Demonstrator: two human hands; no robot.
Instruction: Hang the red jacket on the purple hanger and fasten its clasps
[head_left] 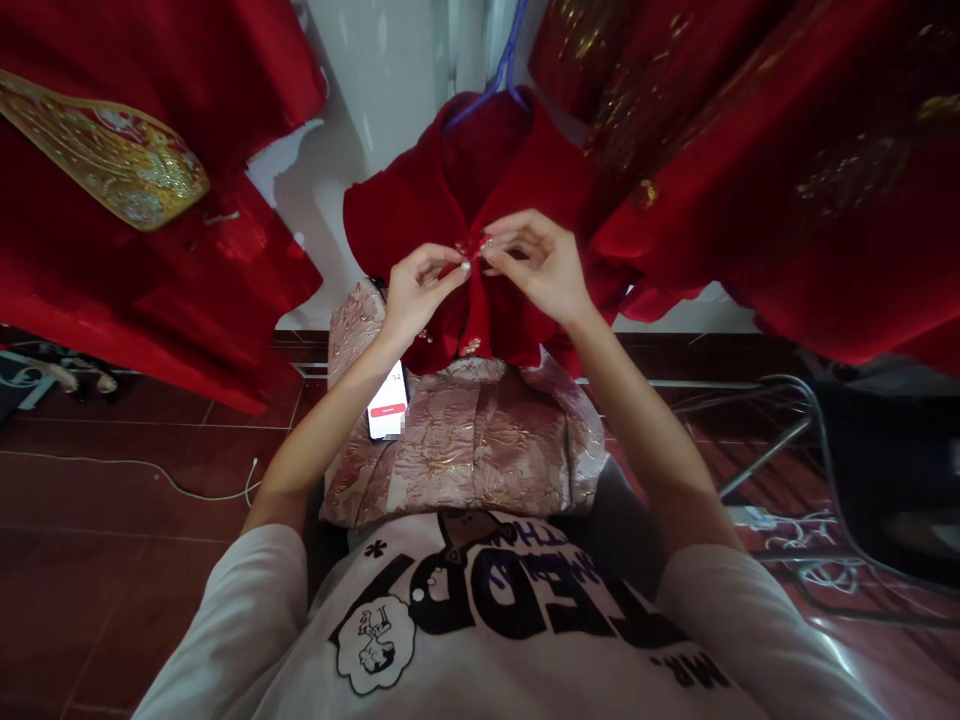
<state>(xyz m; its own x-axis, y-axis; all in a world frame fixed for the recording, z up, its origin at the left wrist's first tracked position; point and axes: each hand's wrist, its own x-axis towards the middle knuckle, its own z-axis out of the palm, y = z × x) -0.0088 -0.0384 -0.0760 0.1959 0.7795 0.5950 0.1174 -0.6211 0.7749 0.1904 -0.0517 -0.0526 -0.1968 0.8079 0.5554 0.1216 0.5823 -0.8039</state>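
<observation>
A red jacket [405, 215] hangs on a purple hanger [504, 72] in front of me, its V-neck facing me. Both my hands meet at the bottom of the V. My left hand [420, 290] pinches the front edge by a pearl-like bead, thumb and fingers pressed together. From the other side, my right hand [541, 265] pinches a small beaded red fastening at the same spot. The fingertips hide most of that fastening. Lower on the front sits another beaded ornament [471, 347]. Pink-gold brocade cloth [480, 440] lies across my lap under the jacket.
A lit phone [387, 405] rests on the brocade by my left forearm. Red garments with gold embroidery [150, 165] hang at left, more red garments [750, 220] at right. A black chair [892, 470] stands right. A white cable [172, 482] runs over the tiled floor.
</observation>
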